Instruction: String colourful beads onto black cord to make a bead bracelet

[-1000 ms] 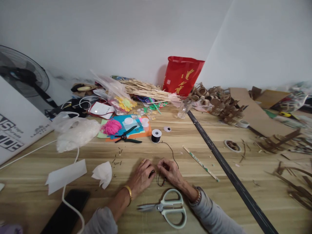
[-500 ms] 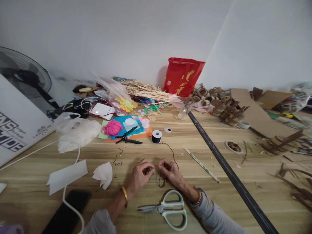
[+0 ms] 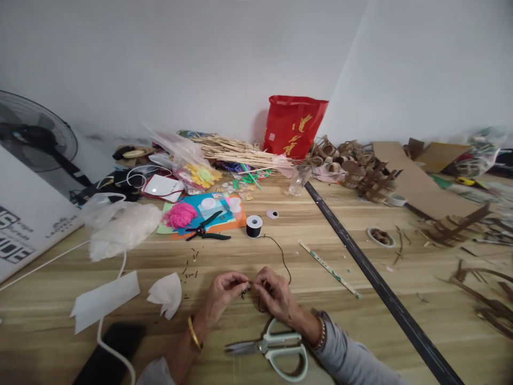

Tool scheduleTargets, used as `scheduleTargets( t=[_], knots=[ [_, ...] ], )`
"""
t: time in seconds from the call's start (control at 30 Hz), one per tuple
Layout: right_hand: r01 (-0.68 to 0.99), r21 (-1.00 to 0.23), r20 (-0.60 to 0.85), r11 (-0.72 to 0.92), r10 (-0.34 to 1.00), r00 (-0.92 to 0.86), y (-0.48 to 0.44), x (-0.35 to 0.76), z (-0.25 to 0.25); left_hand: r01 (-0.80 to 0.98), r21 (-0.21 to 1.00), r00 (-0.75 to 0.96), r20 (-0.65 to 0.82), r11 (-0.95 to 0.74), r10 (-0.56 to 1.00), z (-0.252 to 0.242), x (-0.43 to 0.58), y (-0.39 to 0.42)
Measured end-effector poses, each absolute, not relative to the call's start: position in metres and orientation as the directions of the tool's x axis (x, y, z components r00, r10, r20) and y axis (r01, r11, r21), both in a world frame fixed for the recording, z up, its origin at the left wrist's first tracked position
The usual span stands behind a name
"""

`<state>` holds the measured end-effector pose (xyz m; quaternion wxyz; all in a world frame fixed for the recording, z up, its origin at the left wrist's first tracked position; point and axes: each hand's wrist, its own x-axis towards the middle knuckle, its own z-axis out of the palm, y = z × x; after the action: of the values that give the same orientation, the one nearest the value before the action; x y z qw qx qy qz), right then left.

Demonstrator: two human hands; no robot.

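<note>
My left hand (image 3: 222, 294) is closed in a pinch on a small yellowish-brown bead (image 3: 250, 282), with a few dark beads partly visible under its fingers. Pinched fingers of my right hand (image 3: 276, 293) hold the black cord (image 3: 284, 254) right beside that bead; whether the cord passes through it is too small to tell. The cord runs back to a white-rimmed spool (image 3: 254, 226) of black cord and loops below my right hand. Just in front of my hands lie pale green-handled scissors (image 3: 266, 346), slightly open, pointing left.
Black-handled pliers (image 3: 204, 230) lie by pink yarn (image 3: 180, 215) on coloured sheets. Left are crumpled tissue (image 3: 166, 295), a paper strip (image 3: 106, 300) and a white cable (image 3: 100, 342). A patterned stick (image 3: 328, 268) and black strip (image 3: 360, 259) lie right. A glass (image 3: 298, 181) stands behind.
My hands have come together, fingertips almost touching. The left hand has turned from cupping dark beads to pinching one bead beside the cord. The whole view has shifted slightly.
</note>
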<state>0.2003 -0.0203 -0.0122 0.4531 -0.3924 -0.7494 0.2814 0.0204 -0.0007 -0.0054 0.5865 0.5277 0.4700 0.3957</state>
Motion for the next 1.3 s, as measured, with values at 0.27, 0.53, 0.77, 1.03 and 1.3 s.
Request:
scheduleTargets(
  t=[0.27,0.53,0.77,1.03,1.3],
  knots=[
    [0.343,-0.715,0.53,0.609,0.792,-0.302,-0.0182,0.2014,-0.0164,0.013,0.988,0.254,-0.15,0.152,0.956,-0.0041,0.0198,0.0005],
    [0.318,-0.691,0.572,0.649,0.76,-0.308,-0.019,0.1996,-0.0122,-0.032,0.978,0.263,-0.193,0.208,0.945,-0.0022,0.0206,-0.0001],
    [0.337,-0.683,0.567,0.648,0.761,-0.315,-0.0181,0.1993,-0.0151,-0.066,0.971,0.297,-0.202,0.231,0.933,-0.0063,0.0196,-0.0002],
    [0.348,-0.675,0.564,0.65,0.759,-0.325,-0.0182,0.1993,-0.0153,-0.066,0.981,0.306,-0.154,0.182,0.94,-0.0082,0.0193,-0.0003],
    [0.309,-0.669,0.589,0.675,0.736,-0.334,-0.0172,0.1986,-0.0171,-0.072,0.986,0.322,-0.122,0.153,0.939,-0.0076,0.0182,-0.0001]
  ],
)
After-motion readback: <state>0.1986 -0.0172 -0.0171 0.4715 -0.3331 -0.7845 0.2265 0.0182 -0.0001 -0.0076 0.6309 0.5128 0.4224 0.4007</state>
